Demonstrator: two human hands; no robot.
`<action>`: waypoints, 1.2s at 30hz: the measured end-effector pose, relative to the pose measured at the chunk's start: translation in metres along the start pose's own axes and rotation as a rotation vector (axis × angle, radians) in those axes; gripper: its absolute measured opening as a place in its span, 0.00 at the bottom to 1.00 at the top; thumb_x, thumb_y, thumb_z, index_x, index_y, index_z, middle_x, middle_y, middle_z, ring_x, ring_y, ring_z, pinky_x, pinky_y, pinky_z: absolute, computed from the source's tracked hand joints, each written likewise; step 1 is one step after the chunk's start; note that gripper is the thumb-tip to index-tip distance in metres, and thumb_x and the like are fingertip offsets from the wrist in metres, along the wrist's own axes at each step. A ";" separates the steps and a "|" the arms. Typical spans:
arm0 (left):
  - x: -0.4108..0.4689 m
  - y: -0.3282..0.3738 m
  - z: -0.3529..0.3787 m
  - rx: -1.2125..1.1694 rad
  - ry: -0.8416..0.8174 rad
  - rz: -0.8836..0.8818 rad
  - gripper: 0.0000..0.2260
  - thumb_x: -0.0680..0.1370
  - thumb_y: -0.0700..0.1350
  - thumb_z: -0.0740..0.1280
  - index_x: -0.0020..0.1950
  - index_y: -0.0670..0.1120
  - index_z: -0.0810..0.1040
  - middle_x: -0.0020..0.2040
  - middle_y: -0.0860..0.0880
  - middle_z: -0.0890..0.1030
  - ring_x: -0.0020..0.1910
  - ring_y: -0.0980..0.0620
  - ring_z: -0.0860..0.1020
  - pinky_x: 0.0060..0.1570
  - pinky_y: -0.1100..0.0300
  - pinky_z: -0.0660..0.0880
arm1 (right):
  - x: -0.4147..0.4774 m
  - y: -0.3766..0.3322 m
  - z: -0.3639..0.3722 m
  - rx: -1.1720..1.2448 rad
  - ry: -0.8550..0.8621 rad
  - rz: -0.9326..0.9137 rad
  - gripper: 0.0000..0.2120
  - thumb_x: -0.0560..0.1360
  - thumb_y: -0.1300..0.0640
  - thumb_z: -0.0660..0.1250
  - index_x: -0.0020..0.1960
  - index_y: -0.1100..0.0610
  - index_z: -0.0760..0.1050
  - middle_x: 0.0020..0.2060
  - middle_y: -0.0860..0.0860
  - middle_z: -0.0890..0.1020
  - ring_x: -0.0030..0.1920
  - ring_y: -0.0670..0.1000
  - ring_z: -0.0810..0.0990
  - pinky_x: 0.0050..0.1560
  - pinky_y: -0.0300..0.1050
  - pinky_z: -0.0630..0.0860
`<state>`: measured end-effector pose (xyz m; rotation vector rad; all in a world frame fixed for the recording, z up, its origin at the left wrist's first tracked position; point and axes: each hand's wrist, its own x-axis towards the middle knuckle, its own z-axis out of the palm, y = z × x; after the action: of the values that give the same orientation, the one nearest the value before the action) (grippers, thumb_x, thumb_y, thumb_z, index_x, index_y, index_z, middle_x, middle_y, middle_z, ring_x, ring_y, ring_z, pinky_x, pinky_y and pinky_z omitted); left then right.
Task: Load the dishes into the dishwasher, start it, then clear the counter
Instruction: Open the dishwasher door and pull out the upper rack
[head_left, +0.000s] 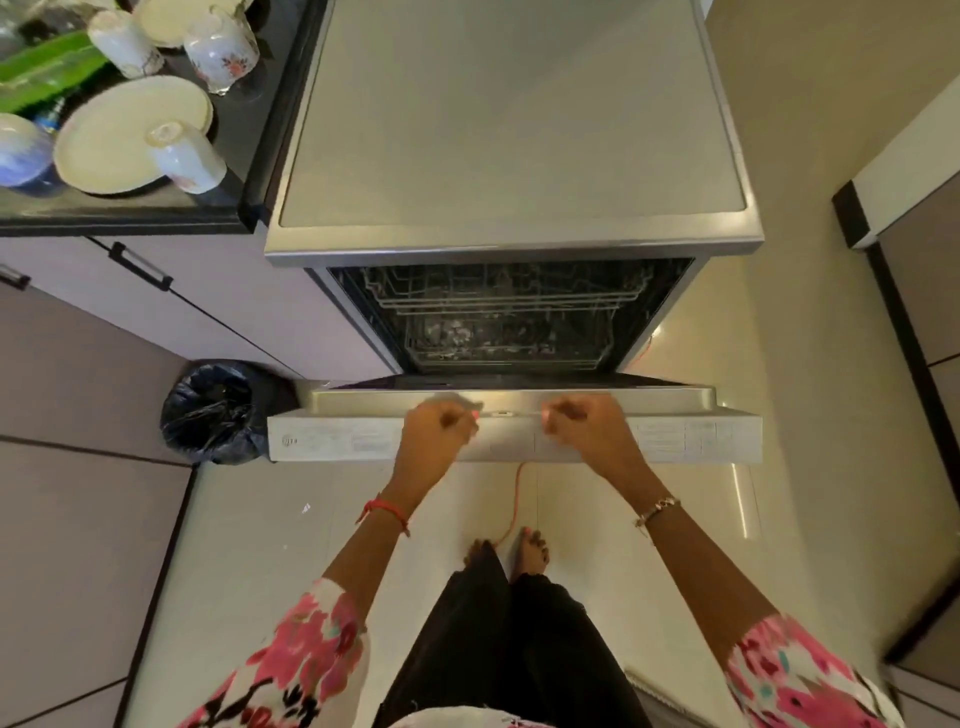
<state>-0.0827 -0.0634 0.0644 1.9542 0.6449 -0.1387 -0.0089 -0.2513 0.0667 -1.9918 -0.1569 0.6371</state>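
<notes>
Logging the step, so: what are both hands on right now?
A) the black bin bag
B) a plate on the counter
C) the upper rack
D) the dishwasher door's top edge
D: the left hand and right hand both curl over the top edge of the partly open dishwasher door.

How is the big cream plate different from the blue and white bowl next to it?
The round cream plate is flat; the blue-and-white bowl is rounded. The plate is plain cream, the bowl mottled blue and white. The plate carries a white cup; nothing sits on the bowl. Both rest on the dark counter.
</notes>
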 end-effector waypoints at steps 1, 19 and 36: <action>0.003 -0.002 0.000 0.056 0.070 0.117 0.06 0.76 0.42 0.67 0.45 0.40 0.80 0.45 0.45 0.82 0.43 0.48 0.80 0.43 0.62 0.73 | 0.008 0.001 0.003 -0.081 0.085 -0.098 0.07 0.74 0.59 0.67 0.50 0.61 0.80 0.44 0.55 0.83 0.45 0.49 0.79 0.44 0.29 0.74; -0.073 -0.193 0.077 0.698 -0.258 0.362 0.22 0.78 0.56 0.62 0.69 0.49 0.70 0.67 0.48 0.73 0.69 0.48 0.68 0.64 0.53 0.61 | -0.079 0.179 0.110 -0.781 -0.052 -0.265 0.24 0.73 0.39 0.64 0.61 0.55 0.75 0.54 0.54 0.80 0.56 0.56 0.77 0.57 0.49 0.70; -0.126 -0.492 0.227 0.897 -0.436 0.326 0.24 0.78 0.55 0.52 0.74 0.53 0.58 0.74 0.52 0.63 0.72 0.51 0.60 0.69 0.54 0.54 | -0.143 0.490 0.260 -1.096 -0.152 -0.257 0.42 0.65 0.53 0.76 0.72 0.57 0.57 0.69 0.54 0.69 0.71 0.56 0.65 0.71 0.56 0.48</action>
<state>-0.3926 -0.1462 -0.3907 2.7208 -0.0743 -0.7256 -0.3368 -0.3416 -0.3941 -2.8715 -1.0156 0.5800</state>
